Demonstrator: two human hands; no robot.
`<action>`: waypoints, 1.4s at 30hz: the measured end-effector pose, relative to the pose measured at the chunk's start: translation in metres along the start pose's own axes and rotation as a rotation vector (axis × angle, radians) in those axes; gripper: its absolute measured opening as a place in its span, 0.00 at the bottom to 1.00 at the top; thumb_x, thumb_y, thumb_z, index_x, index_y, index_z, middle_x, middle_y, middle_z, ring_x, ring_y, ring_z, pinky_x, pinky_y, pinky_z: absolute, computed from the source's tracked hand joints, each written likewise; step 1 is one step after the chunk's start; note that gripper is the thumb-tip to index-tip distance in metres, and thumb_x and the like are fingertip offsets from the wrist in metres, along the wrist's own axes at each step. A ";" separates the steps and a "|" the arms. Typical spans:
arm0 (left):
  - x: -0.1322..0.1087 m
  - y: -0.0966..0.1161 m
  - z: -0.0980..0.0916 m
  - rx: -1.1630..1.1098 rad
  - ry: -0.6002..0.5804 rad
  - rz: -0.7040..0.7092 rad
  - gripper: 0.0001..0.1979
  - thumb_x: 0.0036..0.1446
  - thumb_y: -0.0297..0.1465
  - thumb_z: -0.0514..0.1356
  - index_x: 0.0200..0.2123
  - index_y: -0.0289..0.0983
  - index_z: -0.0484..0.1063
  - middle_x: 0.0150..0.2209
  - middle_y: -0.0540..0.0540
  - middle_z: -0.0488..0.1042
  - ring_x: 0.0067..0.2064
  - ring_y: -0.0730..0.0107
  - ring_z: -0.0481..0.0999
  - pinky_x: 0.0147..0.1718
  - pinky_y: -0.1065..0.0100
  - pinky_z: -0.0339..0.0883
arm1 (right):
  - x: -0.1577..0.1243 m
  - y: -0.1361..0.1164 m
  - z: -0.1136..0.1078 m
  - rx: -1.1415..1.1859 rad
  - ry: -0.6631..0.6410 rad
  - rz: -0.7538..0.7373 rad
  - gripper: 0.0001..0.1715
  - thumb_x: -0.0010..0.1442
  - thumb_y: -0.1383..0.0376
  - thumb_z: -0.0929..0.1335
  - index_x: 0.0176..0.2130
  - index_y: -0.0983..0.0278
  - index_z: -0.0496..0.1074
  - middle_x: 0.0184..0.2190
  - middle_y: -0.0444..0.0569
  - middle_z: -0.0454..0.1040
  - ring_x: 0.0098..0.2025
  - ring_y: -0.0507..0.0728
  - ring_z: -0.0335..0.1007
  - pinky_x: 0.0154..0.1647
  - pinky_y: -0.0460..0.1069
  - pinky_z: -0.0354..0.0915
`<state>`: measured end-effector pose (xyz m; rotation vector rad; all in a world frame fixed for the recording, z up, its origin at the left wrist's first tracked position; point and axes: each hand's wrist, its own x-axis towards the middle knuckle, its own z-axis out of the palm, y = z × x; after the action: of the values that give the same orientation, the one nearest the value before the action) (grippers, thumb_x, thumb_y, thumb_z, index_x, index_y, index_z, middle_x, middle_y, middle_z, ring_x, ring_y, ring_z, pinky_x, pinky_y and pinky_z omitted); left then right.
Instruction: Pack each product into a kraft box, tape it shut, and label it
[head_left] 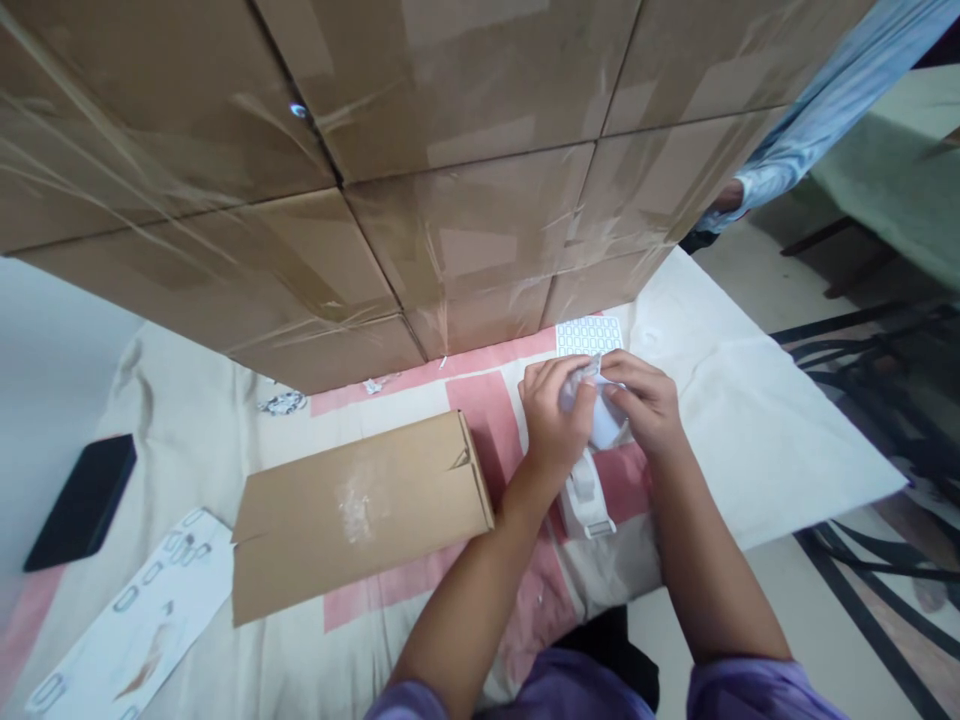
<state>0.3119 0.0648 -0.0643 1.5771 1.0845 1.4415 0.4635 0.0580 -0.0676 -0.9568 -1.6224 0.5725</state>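
Observation:
My left hand [553, 412] and my right hand [651, 402] are close together, fingers closed on a small pale object [606, 425]. It looks smooth and whitish, with something clear and shiny like plastic at its top; its exact kind is partly hidden by my fingers. Just below it, a white tape dispenser [586, 497] lies on the cloth between my forearms. Behind my hands is a sheet of printed labels [589, 333]. To the left of my left forearm lies a closed brown cardboard box [360, 510].
A wall of stacked, taped cartons [465, 230] stands behind. A black flat object [82, 500] and a partly used sticker sheet [135, 630] lie at left, a crumpled plastic scrap [283, 403] near the cartons. Another person's sleeve [810, 130] shows at upper right, with dark metal furniture [877, 400] below.

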 end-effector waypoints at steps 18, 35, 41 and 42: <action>-0.002 -0.006 0.003 -0.009 0.035 0.040 0.13 0.69 0.28 0.54 0.44 0.41 0.80 0.44 0.46 0.83 0.50 0.61 0.77 0.54 0.57 0.68 | 0.000 0.000 0.001 0.012 -0.006 -0.011 0.14 0.64 0.70 0.70 0.43 0.53 0.83 0.39 0.47 0.77 0.40 0.57 0.74 0.42 0.54 0.68; 0.001 -0.011 -0.001 -0.160 -0.148 0.004 0.15 0.63 0.29 0.55 0.51 0.42 0.74 0.53 0.44 0.76 0.60 0.58 0.70 0.64 0.56 0.61 | -0.001 0.000 0.001 0.059 0.082 0.038 0.12 0.61 0.67 0.71 0.40 0.54 0.85 0.40 0.49 0.80 0.42 0.61 0.75 0.44 0.57 0.68; 0.003 -0.013 0.001 -0.184 -0.235 -0.123 0.20 0.61 0.28 0.53 0.55 0.43 0.72 0.59 0.45 0.75 0.65 0.58 0.68 0.69 0.55 0.59 | -0.002 0.003 0.000 0.033 0.107 0.060 0.08 0.60 0.65 0.72 0.37 0.54 0.84 0.38 0.49 0.80 0.42 0.62 0.76 0.44 0.59 0.69; 0.003 -0.014 0.001 -0.183 -0.249 -0.137 0.22 0.60 0.28 0.53 0.57 0.43 0.72 0.59 0.45 0.74 0.66 0.57 0.68 0.69 0.54 0.59 | -0.002 0.003 -0.001 0.035 0.108 0.068 0.08 0.60 0.64 0.72 0.36 0.54 0.84 0.38 0.49 0.80 0.42 0.62 0.76 0.44 0.59 0.70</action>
<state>0.3118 0.0731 -0.0759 1.4765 0.8716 1.1820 0.4650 0.0576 -0.0708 -1.0026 -1.4839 0.5837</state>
